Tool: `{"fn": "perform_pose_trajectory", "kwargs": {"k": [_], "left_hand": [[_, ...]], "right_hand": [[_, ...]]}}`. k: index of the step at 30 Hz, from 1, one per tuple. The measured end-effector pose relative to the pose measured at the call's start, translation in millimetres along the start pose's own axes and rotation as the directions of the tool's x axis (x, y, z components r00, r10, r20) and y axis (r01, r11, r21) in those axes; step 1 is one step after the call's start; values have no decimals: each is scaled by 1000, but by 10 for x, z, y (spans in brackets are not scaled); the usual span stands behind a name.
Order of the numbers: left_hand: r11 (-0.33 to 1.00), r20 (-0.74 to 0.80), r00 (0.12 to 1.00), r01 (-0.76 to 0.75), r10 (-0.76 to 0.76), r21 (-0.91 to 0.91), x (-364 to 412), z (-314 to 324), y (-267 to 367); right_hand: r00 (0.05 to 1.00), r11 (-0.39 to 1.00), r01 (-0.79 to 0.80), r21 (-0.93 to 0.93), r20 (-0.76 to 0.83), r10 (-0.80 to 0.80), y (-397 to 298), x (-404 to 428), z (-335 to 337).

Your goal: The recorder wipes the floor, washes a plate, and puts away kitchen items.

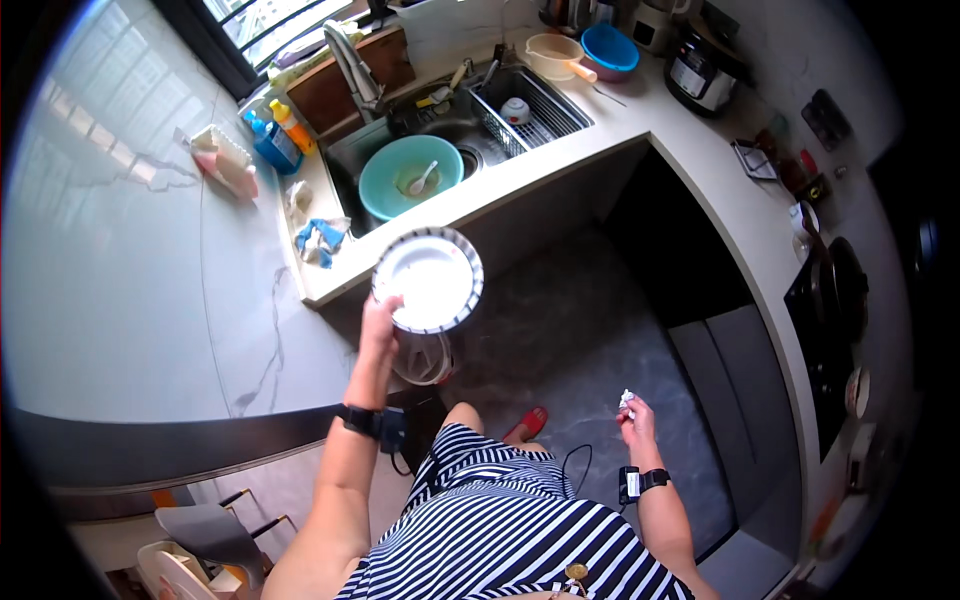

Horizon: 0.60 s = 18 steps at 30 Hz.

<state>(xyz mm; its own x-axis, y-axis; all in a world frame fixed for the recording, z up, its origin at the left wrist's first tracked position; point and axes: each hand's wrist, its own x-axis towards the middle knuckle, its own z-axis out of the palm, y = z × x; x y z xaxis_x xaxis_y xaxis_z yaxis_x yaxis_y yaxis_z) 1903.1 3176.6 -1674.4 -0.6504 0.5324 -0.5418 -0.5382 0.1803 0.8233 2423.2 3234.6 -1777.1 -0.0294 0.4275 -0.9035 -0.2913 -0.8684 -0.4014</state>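
Note:
My left hand (382, 322) grips the lower left rim of a round white plate (431, 281) with a dark striped border, held in front of the counter edge. My right hand (637, 421) is out to the right above the floor, its fingers closed on a crumpled piece of white tissue (627, 401). Beyond the plate, a turquoise plastic basin (375, 184) sits in the sink with a white spoon (424, 178) and some liquid inside. A white bowl (515, 112) rests in the draining basket (551, 90) at the sink's right side.
A blue pump bottle (276, 146), a yellow bottle (292, 127) and blue-and-white cloths (322, 238) are left of the sink. Below the plate stands a lined waste bin (424, 360). Colanders, an electric pressure cooker (701, 71) and a stove (817, 345) line the right counter.

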Motion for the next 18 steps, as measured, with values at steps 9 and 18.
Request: {"fn": "perform_pose_trajectory", "kwargs": {"k": [9,18], "left_hand": [[917,-322,925,-64,203,394,1824,157,787],[601,-508,843,315,179,734,3231,-42,603]], "right_hand": [[999,999,4,-43,-43,-6,-824,928,622],[1000,991,9,-132,-5,-10,-1606,1363,1708]]}}
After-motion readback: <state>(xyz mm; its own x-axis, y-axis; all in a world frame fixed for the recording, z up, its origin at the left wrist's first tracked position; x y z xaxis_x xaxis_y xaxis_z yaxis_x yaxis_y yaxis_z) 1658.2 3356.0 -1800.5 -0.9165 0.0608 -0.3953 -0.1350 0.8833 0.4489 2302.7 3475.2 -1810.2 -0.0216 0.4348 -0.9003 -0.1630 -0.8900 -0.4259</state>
